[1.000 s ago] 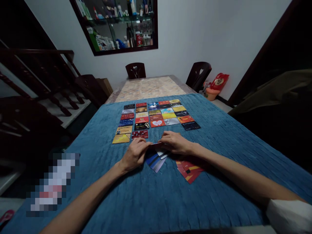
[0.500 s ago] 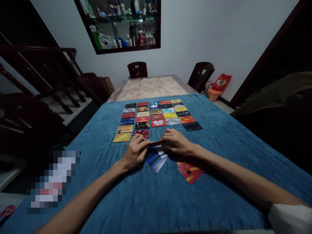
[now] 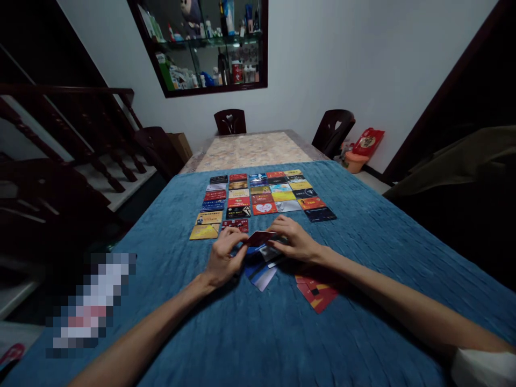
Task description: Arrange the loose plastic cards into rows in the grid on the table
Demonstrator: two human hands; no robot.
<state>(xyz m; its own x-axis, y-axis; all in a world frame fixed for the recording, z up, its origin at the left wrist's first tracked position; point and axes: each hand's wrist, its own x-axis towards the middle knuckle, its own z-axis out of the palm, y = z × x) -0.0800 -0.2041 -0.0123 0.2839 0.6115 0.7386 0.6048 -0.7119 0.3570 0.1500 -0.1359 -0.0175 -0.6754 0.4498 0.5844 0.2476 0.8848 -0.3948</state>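
A dark red card (image 3: 260, 238) is held by its edges between my two hands, tilted a little above the cloth. My left hand (image 3: 226, 256) pinches its left end, with thumb and fingers closed. At the other end, my right hand (image 3: 296, 241) grips it the same way. Under the card lie blue cards (image 3: 260, 274) and a grey-white card (image 3: 274, 257), partly hidden by my right fingers. Several red-orange cards (image 3: 316, 290) overlap beneath my right forearm. Beyond my hands, many cards lie in columns, among them a white heart card (image 3: 264, 208) and a yellow card (image 3: 205, 231).
A blue cloth (image 3: 226, 333) covers the near part of the table; the far part shows a beige top (image 3: 258, 149). Dark wooden chairs (image 3: 334, 131) stand around it. A pixelated object (image 3: 94, 301) lies at the left edge. A glass cabinet (image 3: 209, 48) is set in the wall.
The held card has tipped so that more of its dark red face shows. My right thumb has shifted lower. The whole view has moved slightly.
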